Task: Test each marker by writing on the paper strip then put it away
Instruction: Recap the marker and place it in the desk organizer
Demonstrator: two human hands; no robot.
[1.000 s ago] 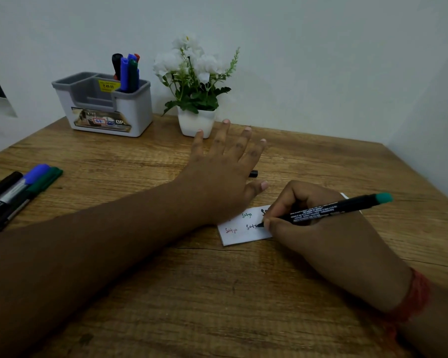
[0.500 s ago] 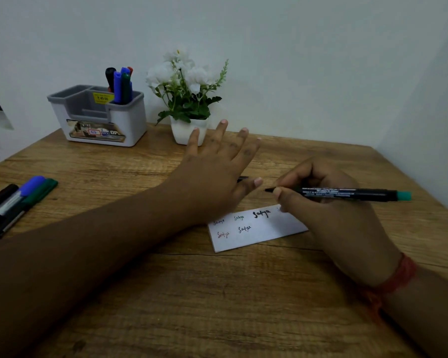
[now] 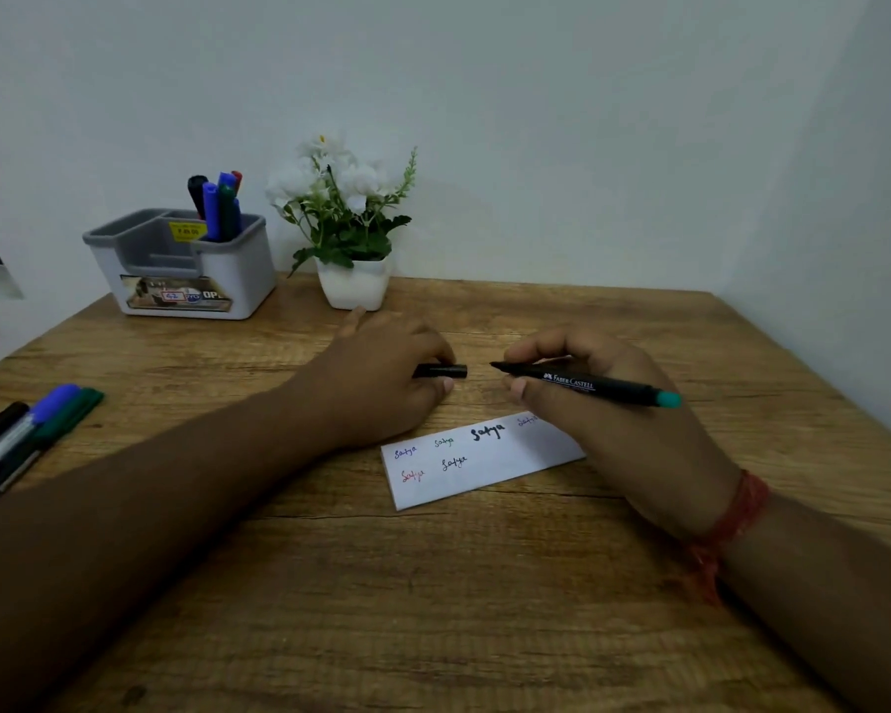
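A white paper strip [image 3: 489, 465] with several small written words lies on the wooden table [image 3: 433, 609]. My right hand [image 3: 608, 419] holds an uncapped black marker [image 3: 587, 385] with a teal end, its tip pointing left, just above the strip's far edge. My left hand [image 3: 387, 383] has its fingers curled round the black cap [image 3: 446, 371] on the table, a short gap from the marker's tip. Several markers [image 3: 21, 434] lie at the table's left edge. More markers [image 3: 217, 203] stand in the grey and white holder [image 3: 186, 275].
A white pot of white flowers [image 3: 353, 239] stands next to the holder at the back, just beyond my left hand. Walls close the table at the back and on the right.
My left hand came off the paper and curled round the cap. My right hand lifted the marker from the strip and turned it level, tip toward the cap.
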